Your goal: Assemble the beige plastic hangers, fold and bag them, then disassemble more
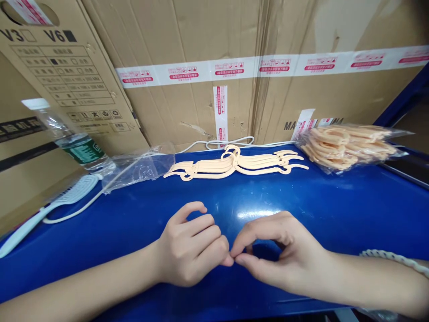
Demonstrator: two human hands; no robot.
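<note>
1. The left hand [192, 250] has its fingers folded toward the palm, with the top finger more loosely bent. The palm is hidden, so I cannot tell if something is inside.
2. The right hand [288, 255] makes a ring: thumb and index finger come together at the lowest fingertip of the left hand. Whether a tiny thing is between them, I cannot tell.
3. The peach plastic clothes hangers [217, 166] lie in a stack on the blue tabletop [335, 197], beyond both hands and touched by neither. Their long axis goes from left to right, across the forearms, and the hooks are in the middle.
4. The stack is straight ahead of the hands; the left one appears slightly nearer to it.
5. To the right of this stack is a clear bag of hangers [348, 147]; to the left are an empty-looking plastic bag [140, 172] and a pale blue hairbrush [75, 192].
</note>
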